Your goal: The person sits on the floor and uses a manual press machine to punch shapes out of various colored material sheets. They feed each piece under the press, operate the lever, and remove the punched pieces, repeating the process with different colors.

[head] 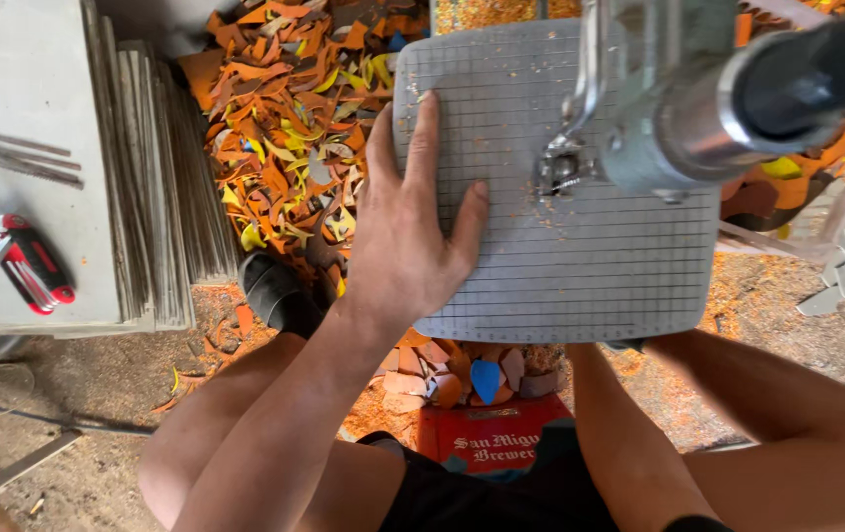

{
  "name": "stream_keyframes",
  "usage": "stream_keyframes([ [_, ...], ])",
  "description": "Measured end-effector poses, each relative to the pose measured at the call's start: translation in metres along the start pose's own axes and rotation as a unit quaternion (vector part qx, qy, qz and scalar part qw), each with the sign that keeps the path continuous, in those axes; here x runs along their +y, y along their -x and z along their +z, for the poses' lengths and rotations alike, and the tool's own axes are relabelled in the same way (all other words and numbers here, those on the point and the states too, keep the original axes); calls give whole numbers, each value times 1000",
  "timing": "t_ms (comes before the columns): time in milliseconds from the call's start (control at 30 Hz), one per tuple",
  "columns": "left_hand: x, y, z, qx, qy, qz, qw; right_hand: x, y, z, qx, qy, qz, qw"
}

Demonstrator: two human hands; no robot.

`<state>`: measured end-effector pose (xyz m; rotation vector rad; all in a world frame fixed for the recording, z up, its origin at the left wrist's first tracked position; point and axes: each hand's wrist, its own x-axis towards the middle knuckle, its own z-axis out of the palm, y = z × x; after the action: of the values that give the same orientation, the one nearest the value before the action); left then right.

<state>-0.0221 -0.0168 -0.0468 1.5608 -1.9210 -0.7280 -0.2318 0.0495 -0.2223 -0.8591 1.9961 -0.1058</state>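
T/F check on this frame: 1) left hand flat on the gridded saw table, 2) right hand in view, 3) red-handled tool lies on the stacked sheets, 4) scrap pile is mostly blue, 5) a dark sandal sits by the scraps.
1. The left hand lies flat on the gridded saw table. True.
2. The right hand is in view. False: only the forearm shows; the hand is hidden under the table.
3. A red-handled tool lies on the stacked sheets. True.
4. The scrap pile is mostly blue. False: mostly orange, some yellow.
5. A dark sandal sits by the scraps. True.
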Motion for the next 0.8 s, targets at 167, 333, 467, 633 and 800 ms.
stream_keyframes([
  [167, 0, -1, 1, -3, -21, -9, 1000, -12, 32, 53, -193, 162, -60, 966],
  [333, 6, -2, -5, 17, 3, -16, 1000, -29, 39, 49, -291, 252, -122, 915],
  [467, 5, -3, -4, 18, -3, -3, 1000, -42, 33, 28, -371, 305, -170, 860],
  [633, 0, -2, -3, 24, -2, 12, 1000, -58, 70, 4, -448, 327, -275, 785],
  [800, 2, -2, -3, 41, -5, 12, 999, -65, 166, -83, -366, 100, -627, 680],
])
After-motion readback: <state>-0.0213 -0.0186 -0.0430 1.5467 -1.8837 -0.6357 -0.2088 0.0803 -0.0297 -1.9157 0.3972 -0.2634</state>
